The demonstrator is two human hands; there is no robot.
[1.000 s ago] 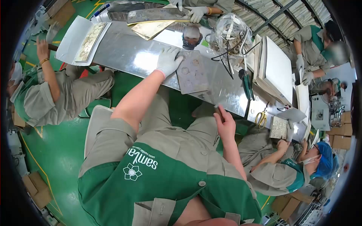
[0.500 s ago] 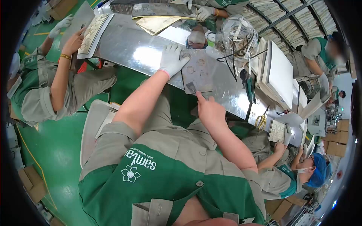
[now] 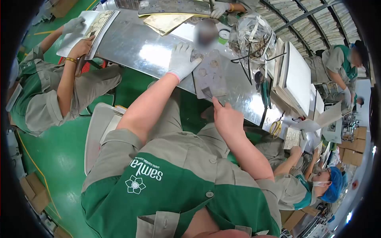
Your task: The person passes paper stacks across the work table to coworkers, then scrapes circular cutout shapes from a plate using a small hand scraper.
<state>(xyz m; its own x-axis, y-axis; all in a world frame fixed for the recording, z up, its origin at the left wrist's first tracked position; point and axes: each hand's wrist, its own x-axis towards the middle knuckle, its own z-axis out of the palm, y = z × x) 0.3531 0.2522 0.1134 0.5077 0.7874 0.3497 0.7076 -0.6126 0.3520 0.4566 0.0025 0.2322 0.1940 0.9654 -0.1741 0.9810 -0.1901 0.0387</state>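
Observation:
A grey rectangular plate [image 3: 210, 74] with faint round marks lies on the metal table, its near edge close to the table's edge. My left hand [image 3: 183, 62], in a white glove, lies flat with fingers outstretched at the plate's upper left; the thumb rests on the plate. My bare right hand [image 3: 229, 119] is closed around a scraper [image 3: 207, 93]. The scraper's flat metal blade is against the plate's lower part, and its handle is mostly hidden in my fingers.
Beyond the plate stands a clear plastic bag [image 3: 252, 37] of scraps. To the right are pliers [image 3: 265, 93], a stack of white boards [image 3: 293, 79] and yellow-handled scissors [image 3: 276, 127]. Co-workers sit left and right; a co-worker's gloved hand [image 3: 220, 8] is across the table [image 3: 127, 41].
My right hand and the scraper have shifted slightly right across the plate. My left hand stays on the plate. At the left, the co-worker's gloved hand and pale sheet have moved.

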